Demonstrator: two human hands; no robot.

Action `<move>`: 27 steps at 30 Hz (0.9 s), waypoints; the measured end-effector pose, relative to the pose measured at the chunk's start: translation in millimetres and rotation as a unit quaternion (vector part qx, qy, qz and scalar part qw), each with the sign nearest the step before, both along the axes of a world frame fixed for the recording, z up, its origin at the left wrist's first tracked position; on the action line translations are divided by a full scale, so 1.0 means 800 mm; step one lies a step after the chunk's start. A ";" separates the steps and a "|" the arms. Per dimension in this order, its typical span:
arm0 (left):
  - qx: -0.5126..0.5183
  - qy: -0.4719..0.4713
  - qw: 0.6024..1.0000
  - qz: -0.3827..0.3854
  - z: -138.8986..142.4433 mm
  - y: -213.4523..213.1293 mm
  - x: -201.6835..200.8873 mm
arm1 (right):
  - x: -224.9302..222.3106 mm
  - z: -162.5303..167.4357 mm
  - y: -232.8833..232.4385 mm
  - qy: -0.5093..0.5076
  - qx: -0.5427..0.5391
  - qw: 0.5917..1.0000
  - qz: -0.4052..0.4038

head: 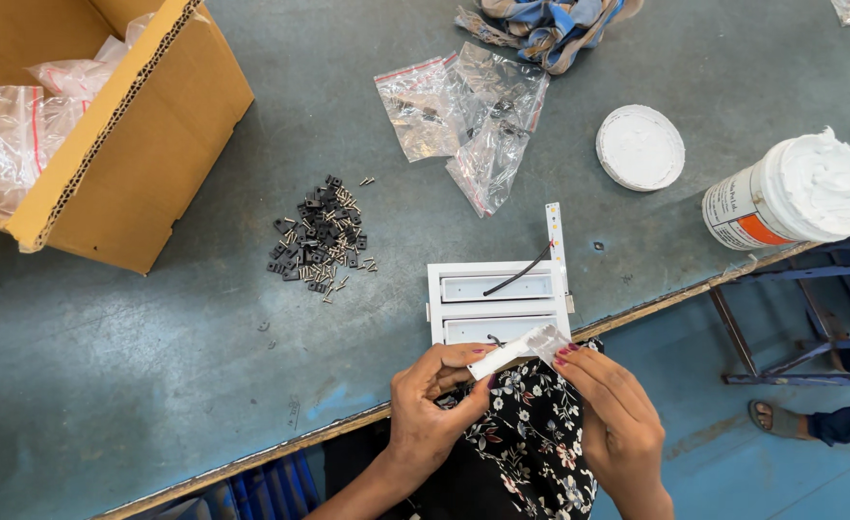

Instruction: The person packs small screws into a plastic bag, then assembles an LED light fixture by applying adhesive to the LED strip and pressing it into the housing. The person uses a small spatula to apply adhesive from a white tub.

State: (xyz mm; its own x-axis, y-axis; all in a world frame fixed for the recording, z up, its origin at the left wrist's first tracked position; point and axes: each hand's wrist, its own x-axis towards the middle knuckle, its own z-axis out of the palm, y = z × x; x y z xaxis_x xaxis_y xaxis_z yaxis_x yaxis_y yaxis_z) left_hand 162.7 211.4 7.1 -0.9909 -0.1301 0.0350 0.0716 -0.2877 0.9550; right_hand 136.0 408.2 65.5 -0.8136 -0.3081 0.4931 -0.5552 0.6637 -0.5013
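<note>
left hand, right hand: grips clamped on white strip | long axis left-right, right end tilted up

A corrugated cardboard box holding clear plastic bags is seen at the table's far left. A heap of small black clips and screws is spread beside it. Empty zip bags, a white lid and an open tub of white paste are set farther right.
</note>
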 end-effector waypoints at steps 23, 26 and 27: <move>-0.029 0.026 0.999 -0.001 -0.002 0.001 -0.001 | -0.017 0.014 0.005 0.008 0.025 0.999 -0.018; -0.028 0.024 0.999 0.002 -0.004 0.001 -0.001 | -0.015 0.014 0.006 0.000 0.031 0.999 -0.020; -0.026 0.026 0.999 0.002 -0.004 0.001 0.000 | -0.013 0.014 0.007 -0.005 0.031 0.999 -0.021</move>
